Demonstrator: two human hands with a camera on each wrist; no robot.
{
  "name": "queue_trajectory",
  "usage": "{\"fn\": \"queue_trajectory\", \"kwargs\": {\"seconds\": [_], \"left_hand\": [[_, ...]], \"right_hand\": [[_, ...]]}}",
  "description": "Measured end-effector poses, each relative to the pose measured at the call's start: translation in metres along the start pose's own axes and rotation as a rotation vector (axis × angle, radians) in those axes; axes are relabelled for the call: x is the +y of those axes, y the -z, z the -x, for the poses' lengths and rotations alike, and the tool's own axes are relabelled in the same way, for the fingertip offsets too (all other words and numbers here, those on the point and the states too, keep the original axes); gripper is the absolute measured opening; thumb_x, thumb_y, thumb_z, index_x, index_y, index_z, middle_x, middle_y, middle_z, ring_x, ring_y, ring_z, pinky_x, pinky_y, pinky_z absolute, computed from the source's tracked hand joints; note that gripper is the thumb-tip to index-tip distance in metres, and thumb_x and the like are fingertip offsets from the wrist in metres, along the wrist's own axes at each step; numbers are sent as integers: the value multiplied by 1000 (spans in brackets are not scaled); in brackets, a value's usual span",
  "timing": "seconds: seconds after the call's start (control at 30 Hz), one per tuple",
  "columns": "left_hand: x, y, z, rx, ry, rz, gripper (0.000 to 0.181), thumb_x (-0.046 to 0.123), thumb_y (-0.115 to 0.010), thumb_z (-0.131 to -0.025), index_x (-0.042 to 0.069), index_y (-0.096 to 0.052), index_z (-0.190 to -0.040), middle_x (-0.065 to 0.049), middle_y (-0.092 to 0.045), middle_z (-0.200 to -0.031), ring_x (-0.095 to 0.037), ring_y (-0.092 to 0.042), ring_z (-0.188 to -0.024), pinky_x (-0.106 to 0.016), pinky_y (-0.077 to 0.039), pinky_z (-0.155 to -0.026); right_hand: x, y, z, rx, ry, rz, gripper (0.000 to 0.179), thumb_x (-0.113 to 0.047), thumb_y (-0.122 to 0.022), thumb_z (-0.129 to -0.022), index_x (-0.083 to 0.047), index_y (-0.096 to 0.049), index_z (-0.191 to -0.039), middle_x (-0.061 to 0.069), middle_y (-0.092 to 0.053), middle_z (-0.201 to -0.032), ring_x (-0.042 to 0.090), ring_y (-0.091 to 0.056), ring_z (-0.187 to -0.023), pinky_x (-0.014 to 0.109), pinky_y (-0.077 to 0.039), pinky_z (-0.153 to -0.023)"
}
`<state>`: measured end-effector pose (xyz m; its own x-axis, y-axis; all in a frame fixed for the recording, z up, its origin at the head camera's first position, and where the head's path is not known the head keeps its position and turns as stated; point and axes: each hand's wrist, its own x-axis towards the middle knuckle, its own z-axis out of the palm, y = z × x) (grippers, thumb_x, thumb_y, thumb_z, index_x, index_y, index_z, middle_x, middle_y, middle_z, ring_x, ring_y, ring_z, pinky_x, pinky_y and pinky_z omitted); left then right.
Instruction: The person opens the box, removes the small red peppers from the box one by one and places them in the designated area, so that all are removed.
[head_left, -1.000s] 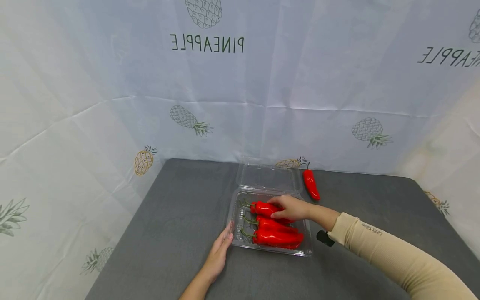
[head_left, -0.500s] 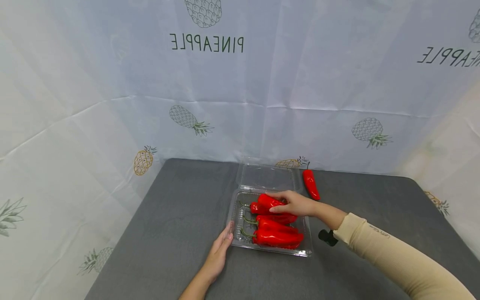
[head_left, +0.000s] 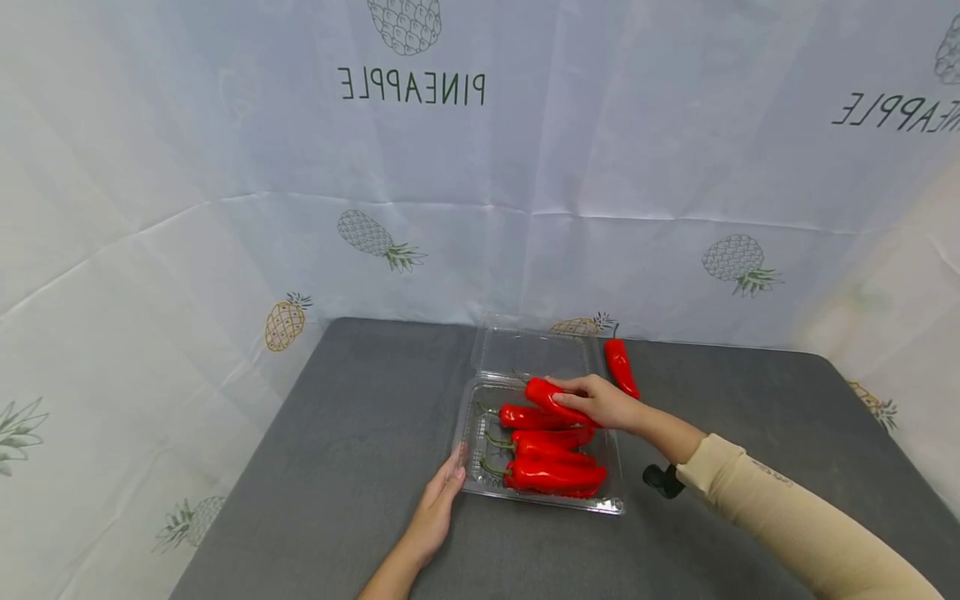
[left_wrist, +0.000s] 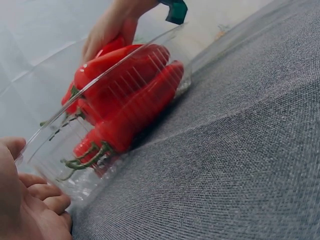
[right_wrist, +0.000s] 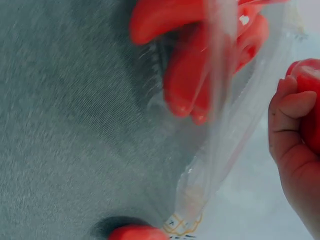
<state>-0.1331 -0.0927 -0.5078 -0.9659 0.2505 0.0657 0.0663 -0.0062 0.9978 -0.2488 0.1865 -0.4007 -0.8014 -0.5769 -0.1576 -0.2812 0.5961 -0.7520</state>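
Observation:
A clear plastic clamshell container sits on the table with its lid folded back. Several red peppers with green stems lie in it, among them a front pepper and a back one. My right hand grips another red pepper, held tilted above the back of the container; the right wrist view shows thumb and fingers wrapped round this pepper. At the container's left wall, my left hand holds the rim, its thumb at the edge and fingers curled beneath.
One more red pepper lies on the grey table right of the lid. Behind the table hangs a pale curtain with pineapple prints. A dark strap-mounted device shows under the right wrist.
My right hand has lifted a red pepper from the back of the container, up and slightly right, uncovering the one beneath. The left hand has stayed at the container's left wall.

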Motion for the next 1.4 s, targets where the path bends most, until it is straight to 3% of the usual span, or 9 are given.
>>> {"fn": "queue_trajectory", "kwargs": {"seconds": [0.2,0.3,0.53,0.7,0.8,1.1,1.27,1.4], "left_hand": [[0,0,0,2,2,2,56,23,-30,-103,-13,-16,-143,-28,-19,-150,-38,-14,-140,0,-18,-99],[0,0,0,3,-1,3,56,23,-30,-103,-13,-16,-143,-28,-18,-150,-38,-13,-139,0,-18,-99],[0,-1,0,3,0,-2,55,23,-30,-103,-13,-17,-143,-28,-19,-150,-38,-14,-138,0,-19,-99],[0,0,-1,3,-2,-3,55,23,-30,-103,-13,-17,-143,-28,-19,-150,-38,-14,-138,-1,-19,-99],[0,0,-1,2,-4,-4,55,22,-30,-103,-13,-16,-143,-29,-19,-150,-38,-13,-138,0,-19,-99],[1,0,-1,2,1,-11,56,23,-30,-103,-14,-16,-142,-29,-18,-150,-36,-13,-137,0,-18,-99],[0,0,0,3,-2,-9,56,22,-30,-103,-15,-16,-142,-30,-18,-150,-37,-13,-138,0,-18,-99],[0,0,0,4,-2,-8,56,22,-30,-103,-15,-16,-142,-30,-18,-150,-39,-13,-138,0,-18,-99]], "right_hand": [[-4,2,3,13,-34,-39,52,-27,-53,-95,-5,-41,-140,-3,-38,-54,9,-27,-44,22,-33,-45],[-4,7,4,28,-73,-60,52,-28,-53,-95,-6,-40,-140,-3,-38,-53,10,-28,-45,22,-34,-46],[4,21,8,75,-147,-114,57,-33,-54,-94,-7,-38,-142,12,-60,-76,16,-43,-58,25,-41,-50],[13,30,9,123,-174,-156,56,-33,-53,-94,-4,-39,-140,16,-65,-93,18,-49,-67,28,-47,-56],[20,34,9,155,-192,-193,55,-32,-52,-95,-3,-39,-140,14,-65,-98,19,-53,-71,30,-49,-60],[40,41,11,293,-258,-278,61,-38,-51,-94,2,-40,-138,23,-60,-113,23,-62,-79,34,-56,-69],[52,44,12,328,-296,-321,64,-41,-49,-94,1,-36,-141,25,-60,-112,22,-65,-80,33,-56,-70],[60,49,13,349,-315,-365,66,-43,-47,-95,1,-33,-142,31,-51,-124,18,-64,-81,32,-56,-72]]}}
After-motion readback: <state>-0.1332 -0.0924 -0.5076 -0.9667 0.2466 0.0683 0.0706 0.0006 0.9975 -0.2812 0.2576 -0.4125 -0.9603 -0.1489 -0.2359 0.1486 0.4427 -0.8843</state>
